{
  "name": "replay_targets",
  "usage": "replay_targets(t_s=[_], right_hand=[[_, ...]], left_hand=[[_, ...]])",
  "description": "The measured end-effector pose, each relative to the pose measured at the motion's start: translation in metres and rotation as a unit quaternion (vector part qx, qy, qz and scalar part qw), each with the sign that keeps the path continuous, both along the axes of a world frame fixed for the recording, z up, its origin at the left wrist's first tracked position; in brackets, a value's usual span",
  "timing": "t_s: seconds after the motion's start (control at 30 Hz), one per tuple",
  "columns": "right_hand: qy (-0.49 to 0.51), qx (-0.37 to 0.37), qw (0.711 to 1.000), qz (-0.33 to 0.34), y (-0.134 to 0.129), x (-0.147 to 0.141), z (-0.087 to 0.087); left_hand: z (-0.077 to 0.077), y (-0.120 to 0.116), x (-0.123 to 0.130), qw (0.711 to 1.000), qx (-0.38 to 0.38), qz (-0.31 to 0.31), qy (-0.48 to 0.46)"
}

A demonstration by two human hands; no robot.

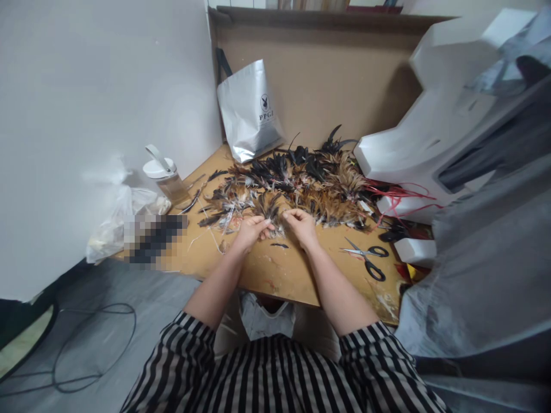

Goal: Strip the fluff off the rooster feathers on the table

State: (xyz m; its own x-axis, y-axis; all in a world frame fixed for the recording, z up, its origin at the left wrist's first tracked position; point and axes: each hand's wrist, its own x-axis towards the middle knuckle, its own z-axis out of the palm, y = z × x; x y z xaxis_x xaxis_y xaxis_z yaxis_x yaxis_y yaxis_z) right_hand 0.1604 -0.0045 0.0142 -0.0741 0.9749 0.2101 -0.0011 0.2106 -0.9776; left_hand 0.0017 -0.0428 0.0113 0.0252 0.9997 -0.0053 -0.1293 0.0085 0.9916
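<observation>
My left hand (253,230) is closed at the front of a feather pile, pinching the base of a small brown and black feather bunch (267,205) that fans away from me. My right hand (302,226) is a little to the right, thumb and fingers pressed together in a pinch. What it holds, if anything, is too small to make out. Beyond both hands spreads the pile of feathers (321,206), brown at the front and blacker toward the back. Scissors (365,252) with black handles lie partly open on the table, to the right of my right hand.
A silver bag (247,115) leans at the back. On the left stand a lidded drink bottle (166,178) and a white plastic bag (116,223). Red strings (404,198) lie by a white foam piece (408,126) on the right. The wooden table's (275,281) front edge is near me.
</observation>
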Motion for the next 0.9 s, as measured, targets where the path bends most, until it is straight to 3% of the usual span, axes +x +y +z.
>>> replay_targets(t_s=[0.17, 0.33, 0.43, 0.53, 0.63, 0.73, 0.83, 0.9], right_hand=[[-0.18, 0.024, 0.983, 0.028, 0.008, 0.025, 0.004], [-0.375, 0.085, 0.918, 0.096, 0.007, 0.033, 0.001], [-0.444, 0.141, 0.881, 0.088, 0.005, 0.031, 0.0], [-0.464, 0.163, 0.869, 0.063, 0.003, 0.028, -0.002], [-0.44, 0.168, 0.88, 0.055, 0.005, 0.027, -0.003], [-0.363, 0.139, 0.92, 0.05, 0.007, 0.026, -0.003], [-0.244, 0.026, 0.966, 0.084, 0.005, 0.025, 0.002], [-0.173, -0.058, 0.975, 0.128, 0.001, 0.024, 0.007]], left_hand=[[-0.005, 0.005, -0.003, 0.998, -0.018, 0.036, -0.043], [-0.007, 0.007, -0.003, 0.997, -0.015, 0.046, -0.065], [-0.008, 0.007, -0.003, 0.997, -0.019, 0.042, -0.067], [-0.008, 0.007, -0.003, 0.997, -0.014, 0.035, -0.068], [-0.007, 0.006, -0.003, 0.997, -0.014, 0.033, -0.065], [-0.005, 0.006, -0.002, 0.996, -0.013, 0.045, -0.078], [-0.003, 0.006, 0.0, 0.993, -0.006, 0.061, -0.1], [-0.003, 0.006, 0.001, 0.992, -0.004, 0.065, -0.112]])
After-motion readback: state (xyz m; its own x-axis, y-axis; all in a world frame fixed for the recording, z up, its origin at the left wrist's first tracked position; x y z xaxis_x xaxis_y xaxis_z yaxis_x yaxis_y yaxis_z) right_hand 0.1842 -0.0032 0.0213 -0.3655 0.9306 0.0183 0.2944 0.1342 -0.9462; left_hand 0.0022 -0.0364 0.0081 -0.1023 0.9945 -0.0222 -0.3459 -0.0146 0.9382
